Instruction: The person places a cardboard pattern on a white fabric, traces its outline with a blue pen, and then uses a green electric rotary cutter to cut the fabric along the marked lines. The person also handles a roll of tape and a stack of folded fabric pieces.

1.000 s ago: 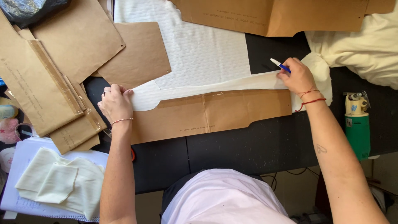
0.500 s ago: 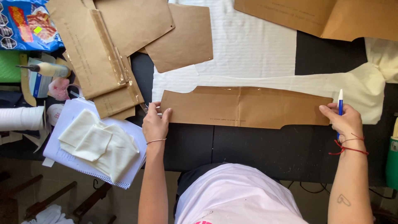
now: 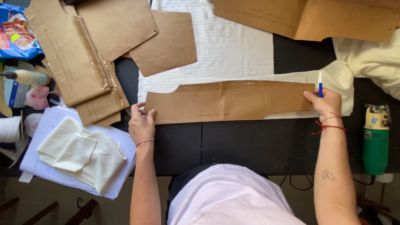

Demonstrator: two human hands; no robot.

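A long brown paper pattern piece lies across cream fabric on a black table. My left hand presses flat on the pattern's left end, fingers spread. At the pattern's right end my right hand rests against the edge and grips a blue and white pen pointing upward. A red string is tied round that wrist.
More brown pattern pieces are stacked at the upper left and top right. White striped fabric lies behind. A notebook with cream fabric cut-outs sits at the left; a green and yellow cutting machine stands at the right.
The long pattern piece has been slid down and reset along the cream fabric; both hands have moved with it to its two ends. The view has shifted.
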